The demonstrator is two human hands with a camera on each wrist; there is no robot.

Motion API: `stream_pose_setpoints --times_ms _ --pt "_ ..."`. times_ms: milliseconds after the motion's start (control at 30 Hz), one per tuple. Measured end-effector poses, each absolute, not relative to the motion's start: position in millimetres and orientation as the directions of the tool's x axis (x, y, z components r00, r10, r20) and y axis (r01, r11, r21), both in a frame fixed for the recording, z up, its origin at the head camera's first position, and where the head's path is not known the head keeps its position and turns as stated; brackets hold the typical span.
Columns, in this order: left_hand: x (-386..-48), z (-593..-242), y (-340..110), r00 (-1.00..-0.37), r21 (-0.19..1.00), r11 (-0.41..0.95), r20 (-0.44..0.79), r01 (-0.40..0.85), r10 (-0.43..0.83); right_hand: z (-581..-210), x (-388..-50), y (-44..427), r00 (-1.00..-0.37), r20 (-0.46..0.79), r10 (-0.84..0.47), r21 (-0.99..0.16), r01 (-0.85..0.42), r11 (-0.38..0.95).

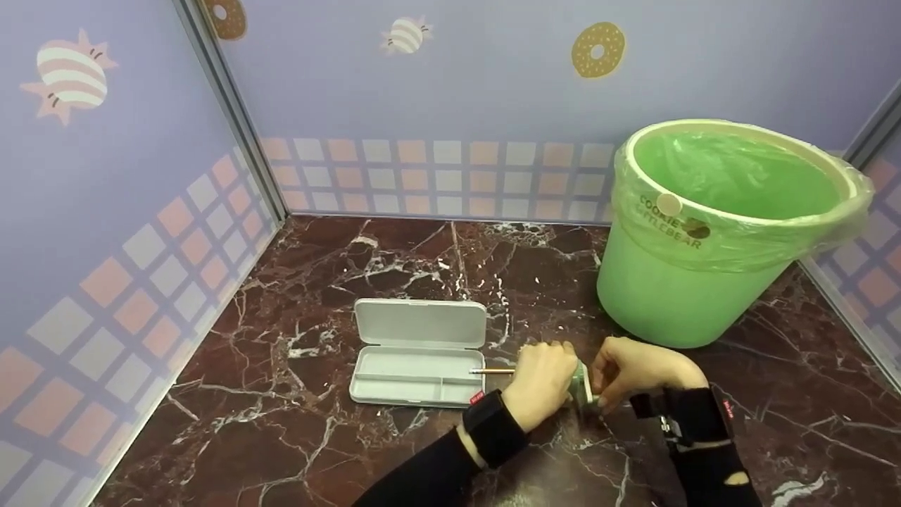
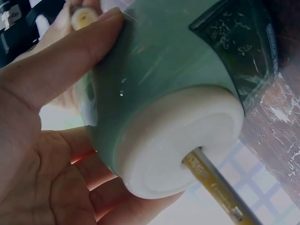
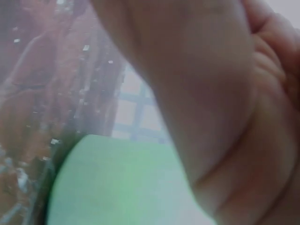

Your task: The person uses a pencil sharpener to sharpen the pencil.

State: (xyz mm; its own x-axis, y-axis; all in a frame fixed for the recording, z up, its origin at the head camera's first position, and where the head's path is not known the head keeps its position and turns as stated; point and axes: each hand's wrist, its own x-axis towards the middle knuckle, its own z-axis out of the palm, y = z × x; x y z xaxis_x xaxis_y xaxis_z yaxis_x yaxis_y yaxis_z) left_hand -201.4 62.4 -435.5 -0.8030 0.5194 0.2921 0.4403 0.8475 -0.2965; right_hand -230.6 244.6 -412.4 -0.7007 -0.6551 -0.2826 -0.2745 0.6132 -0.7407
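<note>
One pencil (image 2: 217,187) (yellowish) in sharpener (image 2: 154,61) | left hand (image 1: 542,377) grips sharpener | right hand (image 1: 644,366) pinches knob (image 2: 84,18)

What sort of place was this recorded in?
Probably a small staged booth: printed panels enclose a marbled surface on three sides, with a bin set right on it.

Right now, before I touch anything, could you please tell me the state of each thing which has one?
Pencil case: open, lid swung back.
Sharpener: gripped by the left hand.
Pencil: one end inside the sharpener's hole.
Knob beside the sharpener: pinched by the right hand.
Bin: upright, uncovered.
Bag: lining the bin, folded over its edge.
</note>
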Motion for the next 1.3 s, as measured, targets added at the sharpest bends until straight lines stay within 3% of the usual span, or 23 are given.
stream_pose_setpoints --times_ms 333,600,967,1300 --pt "-202 -437 63 -0.768 -0.342 0.83 0.335 0.44 0.545 -392 -223 247 -0.763 -0.067 -0.643 -0.658 -0.451 0.603" --pt "-207 -439 62 -0.747 -0.354 0.821 0.357 0.448 0.561 -386 -220 239 -0.806 0.161 -0.569 -0.507 -0.562 0.653" --pt "-208 -439 60 -0.719 -0.354 0.803 0.365 0.48 0.591 -395 -223 224 -0.833 0.301 -0.464 -0.298 -0.545 0.784" --pt "-209 -439 58 -0.726 -0.356 0.795 0.337 0.491 0.599 -413 -234 216 -0.872 0.318 -0.371 -0.258 -0.456 0.852"
